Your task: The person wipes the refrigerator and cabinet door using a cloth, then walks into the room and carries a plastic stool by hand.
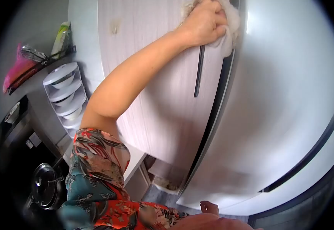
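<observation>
My left hand is raised to the top of a pale wood-grain cabinet door. Its fingers are closed on a whitish cloth, which lies bunched against the door's right edge. Just below the hand runs a long dark door handle, its upper end hidden by the hand. Low in the view, my right hand shows only in part, small and loosely curled, with nothing visible in it. It is near the bottom of a glossy white panel.
At left, a white tiered rack holds bowls below a wall shelf with bags on it. A lidded pot stands at lower left. A brownish mark shows on the cabinet door. A dark gap separates door and white panel.
</observation>
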Demonstrator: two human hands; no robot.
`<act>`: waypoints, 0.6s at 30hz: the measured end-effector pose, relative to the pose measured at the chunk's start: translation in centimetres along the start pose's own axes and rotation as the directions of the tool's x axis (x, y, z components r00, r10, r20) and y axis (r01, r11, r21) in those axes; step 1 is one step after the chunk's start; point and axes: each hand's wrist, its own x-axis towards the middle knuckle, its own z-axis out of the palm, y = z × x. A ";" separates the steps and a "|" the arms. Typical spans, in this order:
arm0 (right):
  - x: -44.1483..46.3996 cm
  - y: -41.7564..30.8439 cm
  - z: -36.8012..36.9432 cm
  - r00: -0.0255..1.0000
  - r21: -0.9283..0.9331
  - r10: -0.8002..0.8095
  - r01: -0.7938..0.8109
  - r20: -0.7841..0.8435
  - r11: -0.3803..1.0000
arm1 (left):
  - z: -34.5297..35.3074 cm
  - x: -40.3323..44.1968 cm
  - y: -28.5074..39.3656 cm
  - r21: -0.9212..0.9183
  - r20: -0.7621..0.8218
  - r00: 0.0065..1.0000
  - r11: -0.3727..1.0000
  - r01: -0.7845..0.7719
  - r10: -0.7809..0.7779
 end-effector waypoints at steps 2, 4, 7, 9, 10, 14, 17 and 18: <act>-1.4 -0.1 0.2 0.999 -0.040 -0.034 0.035 0.020 0.999 | -0.3 -1.9 1.3 -0.091 0.107 0.994 0.996 -0.011 0.020; -2.3 -0.3 0.0 0.998 -0.072 -0.054 0.057 0.044 0.996 | 0.2 -3.5 2.9 -0.006 0.187 0.981 0.998 -0.059 0.059; -3.5 -0.7 -0.5 0.998 0.000 -0.070 0.070 -0.002 0.998 | 1.4 -6.0 5.8 0.026 0.323 0.944 0.997 -0.072 0.059; -4.0 -0.4 -0.3 0.996 0.042 -0.073 0.076 -0.054 0.996 | 3.2 -8.7 6.3 -0.026 0.296 0.955 1.000 -0.014 0.021; -4.7 -0.5 -0.4 0.998 0.016 -0.045 0.045 -0.039 0.999 | 2.7 -8.8 6.7 -0.053 0.298 0.955 0.999 0.007 0.009; -7.2 -0.4 -1.0 0.999 -0.101 0.043 -0.046 -0.029 0.994 | -1.0 -3.0 4.1 0.174 0.350 0.924 0.980 0.094 -0.151; -7.2 0.0 -0.9 0.999 -0.136 -0.006 -0.001 -0.051 0.991 | -1.3 0.5 -1.4 0.264 0.146 0.988 0.964 0.017 -0.057; -7.1 -0.1 -0.7 0.998 -0.135 -0.031 0.023 -0.056 0.991 | -1.4 -0.8 -0.3 0.289 0.200 0.980 0.955 -0.072 0.013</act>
